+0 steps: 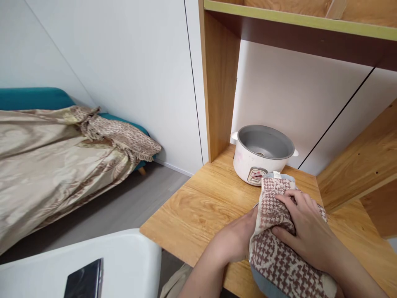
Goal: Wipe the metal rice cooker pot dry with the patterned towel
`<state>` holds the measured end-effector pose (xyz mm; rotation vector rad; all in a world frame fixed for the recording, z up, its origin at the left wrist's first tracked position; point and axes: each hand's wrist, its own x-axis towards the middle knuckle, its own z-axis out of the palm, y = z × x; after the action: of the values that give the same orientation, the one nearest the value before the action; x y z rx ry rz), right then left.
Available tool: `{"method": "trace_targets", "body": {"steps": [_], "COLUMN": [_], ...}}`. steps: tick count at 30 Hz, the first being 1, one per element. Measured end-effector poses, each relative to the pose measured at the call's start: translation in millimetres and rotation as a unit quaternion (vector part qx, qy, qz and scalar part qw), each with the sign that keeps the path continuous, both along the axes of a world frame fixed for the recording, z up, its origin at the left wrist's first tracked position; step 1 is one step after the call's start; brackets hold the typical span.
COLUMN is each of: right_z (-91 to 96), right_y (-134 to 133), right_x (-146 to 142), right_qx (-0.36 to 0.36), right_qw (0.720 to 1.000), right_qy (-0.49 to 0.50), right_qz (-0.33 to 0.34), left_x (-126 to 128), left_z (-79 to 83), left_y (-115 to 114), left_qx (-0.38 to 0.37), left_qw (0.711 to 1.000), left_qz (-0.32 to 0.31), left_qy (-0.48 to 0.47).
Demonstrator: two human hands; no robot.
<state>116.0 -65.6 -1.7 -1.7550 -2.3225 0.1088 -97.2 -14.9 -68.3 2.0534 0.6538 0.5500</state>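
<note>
A brown-and-cream houndstooth cloth (279, 252) is draped over a grey rounded object, mostly hidden, at the front of the wooden desk (204, 203). My right hand (305, 227) lies flat on top of the cloth, fingers spread and pressing it. My left hand (238, 238) holds the cloth-covered object from its left side, fingers tucked under the cloth. Just behind them stands a white rice cooker body (262, 155) without lid, its grey interior empty.
A wooden upright (218, 82) and a shelf (297, 20) rise over the desk. A white chair (124, 256) with a dark phone (83, 281) on it stands front left. A bed with a beige patterned cover (56, 157) fills the left.
</note>
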Motion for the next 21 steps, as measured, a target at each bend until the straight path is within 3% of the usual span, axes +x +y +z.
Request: {"method": "trace_targets", "body": {"steps": [6,11,18,21], "right_z": [-1.6,3.4,-8.9,-5.7], "right_y": [1,-2,9,6], "right_x": [0,-2,7,5], "right_qx": [-0.005,-0.046,0.01,-0.005], "right_qw": [1.0,0.997,0.998,0.999], "right_qy": [-0.001,-0.008,-0.02,-0.022], "right_qz": [0.008,0.066,-0.055,-0.026], "left_x": [1,-1,5,5], "left_z": [4.2,-8.7,-6.5,-7.3], "left_y": [-1,0,8,8], "left_qx": [-0.014,-0.018,-0.046,-0.043], "left_qw": [1.0,1.0,0.998,0.998], "left_qz": [-0.002,0.001,-0.025,-0.023], "left_qy": [-0.021,0.0,-0.035,-0.033]}}
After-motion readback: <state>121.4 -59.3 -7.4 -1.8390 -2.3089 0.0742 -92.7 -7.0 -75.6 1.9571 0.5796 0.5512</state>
